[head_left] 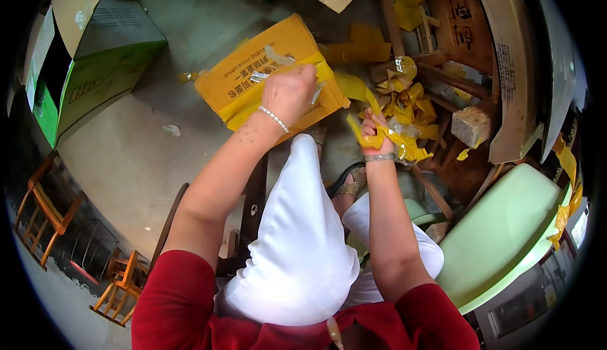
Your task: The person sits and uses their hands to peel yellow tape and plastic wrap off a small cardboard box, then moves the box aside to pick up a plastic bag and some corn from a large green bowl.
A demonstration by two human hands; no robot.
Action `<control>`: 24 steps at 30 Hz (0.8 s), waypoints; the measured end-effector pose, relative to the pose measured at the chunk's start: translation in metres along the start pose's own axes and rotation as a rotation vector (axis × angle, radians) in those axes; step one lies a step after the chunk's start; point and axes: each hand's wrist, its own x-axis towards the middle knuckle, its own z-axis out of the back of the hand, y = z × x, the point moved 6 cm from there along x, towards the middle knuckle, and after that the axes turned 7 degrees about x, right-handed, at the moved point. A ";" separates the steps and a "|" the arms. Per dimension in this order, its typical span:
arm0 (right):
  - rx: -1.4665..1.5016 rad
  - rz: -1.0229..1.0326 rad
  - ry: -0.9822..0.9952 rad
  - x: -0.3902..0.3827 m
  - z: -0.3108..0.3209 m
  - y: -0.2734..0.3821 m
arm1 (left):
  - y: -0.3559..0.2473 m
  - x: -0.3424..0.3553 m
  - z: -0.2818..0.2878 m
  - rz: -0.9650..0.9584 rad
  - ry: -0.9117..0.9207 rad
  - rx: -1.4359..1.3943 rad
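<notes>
Cardboard box [227,91], orange-yellow with dark print, sits slantwise just beyond the white-trousered knee [305,160], over the grey floor [120,154], and both hands are busy around it! Left hand [292,91] is right on top: fingers curled in tight like a fist, knuckles up, pressed against the middle of the upper face. Whether they pinch anything, I cannot tell, because the fingertips are tucked out of sight. A white beaded bracelet [274,118] circles that wrist.

Over to the right hand [374,134], just off the box's right end! Fingers folded, closed around a strip of yellow tape [355,88], its glossy length looping between box and hand and trailing past the palm. Whether it is stuck to the box, I can't make out.

Close by on the right, a crumpled heap of yellow tape [414,106] lies against wooden slats, near a rough wood block [471,125]. Below them, a pale green tub [499,236]; far left, a green carton [104,72] stands open.
</notes>
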 end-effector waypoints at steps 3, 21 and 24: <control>-0.152 -0.017 0.209 -0.013 -0.025 0.009 | -0.013 0.002 0.020 -0.357 -0.383 0.006; -0.992 -0.275 0.403 -0.064 -0.119 -0.039 | -0.001 -0.007 0.032 0.402 0.060 -1.800; -1.244 -0.347 0.344 -0.056 -0.095 -0.024 | 0.007 -0.002 0.039 0.333 0.017 -1.741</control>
